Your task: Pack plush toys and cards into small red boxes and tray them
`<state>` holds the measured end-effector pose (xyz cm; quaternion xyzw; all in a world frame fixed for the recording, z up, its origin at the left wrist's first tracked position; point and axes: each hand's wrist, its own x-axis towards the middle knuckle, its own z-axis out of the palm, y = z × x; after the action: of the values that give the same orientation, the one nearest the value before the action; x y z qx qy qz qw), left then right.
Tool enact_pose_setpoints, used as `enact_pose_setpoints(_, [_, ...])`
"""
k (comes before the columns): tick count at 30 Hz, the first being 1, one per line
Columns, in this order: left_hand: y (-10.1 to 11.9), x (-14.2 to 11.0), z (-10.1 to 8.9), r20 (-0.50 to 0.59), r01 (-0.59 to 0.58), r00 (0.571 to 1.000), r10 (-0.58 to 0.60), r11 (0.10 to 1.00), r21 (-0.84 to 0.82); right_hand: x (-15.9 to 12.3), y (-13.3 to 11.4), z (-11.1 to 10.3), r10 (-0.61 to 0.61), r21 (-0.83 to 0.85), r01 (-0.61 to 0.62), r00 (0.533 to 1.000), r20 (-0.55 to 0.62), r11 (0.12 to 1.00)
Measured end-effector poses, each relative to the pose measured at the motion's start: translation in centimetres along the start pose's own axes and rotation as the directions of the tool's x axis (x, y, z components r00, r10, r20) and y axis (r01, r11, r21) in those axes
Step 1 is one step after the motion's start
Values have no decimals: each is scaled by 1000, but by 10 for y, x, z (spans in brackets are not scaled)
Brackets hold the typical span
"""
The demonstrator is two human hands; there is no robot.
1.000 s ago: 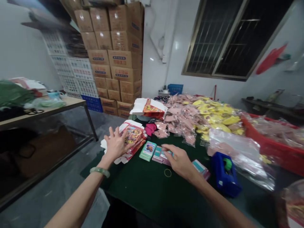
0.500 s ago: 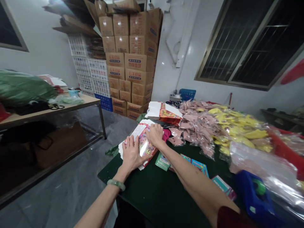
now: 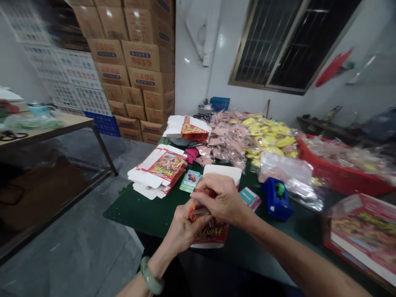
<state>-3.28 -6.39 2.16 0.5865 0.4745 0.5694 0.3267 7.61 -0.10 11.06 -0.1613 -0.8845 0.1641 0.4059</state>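
Observation:
My left hand (image 3: 182, 231), with a pale green bangle on its wrist, and my right hand (image 3: 221, 198) grip a red printed cardboard box (image 3: 210, 235) over the green table. Its white flap (image 3: 222, 171) stands up beyond my fingers, and my fingers hide most of the box. To the left of my hands lies a stack of flat red-and-white printed cartons (image 3: 161, 171). Small teal card packs (image 3: 190, 181) lie just beyond my left hand, and another pack (image 3: 249, 198) lies to the right of my right hand.
A blue tape dispenser (image 3: 276, 198) and a clear plastic bag (image 3: 286, 173) stand to the right on the green table (image 3: 133, 212). Behind them are heaped pink and yellow packets (image 3: 244, 138), a red crate (image 3: 334, 175), and stacked cardboard cartons (image 3: 133, 70). The table's near edge runs below my hands.
My hands have left the carton stack and now hold one box up nearer me, with my fingers around it. The view has swung, and the stack lies squared to the left.

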Motion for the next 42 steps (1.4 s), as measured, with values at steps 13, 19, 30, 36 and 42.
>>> enact_pose_setpoints(13, [-45,19,35,-72,8,997,-10,1000,-28,-104,60,-14,408,238,-331,759,-507,913])
enact_pose_setpoints(19, [-40,17,35,-79,-78,994,75,996,-42,-117,72,-6,217,97,-196,821,-528,976])
enact_pose_setpoints(30, [-2,27,42,-375,-281,862,341,937,205,-115,45,-22,205,62,-201,844,-496,978])
enact_pose_setpoints(36, [20,35,40,-211,-9,970,-119,851,-525,-109,49,-39,424,437,-278,861,-281,855])
enact_pose_setpoints(42, [33,41,39,-171,12,976,-136,813,-582,-111,47,-46,313,260,-238,900,-303,936])
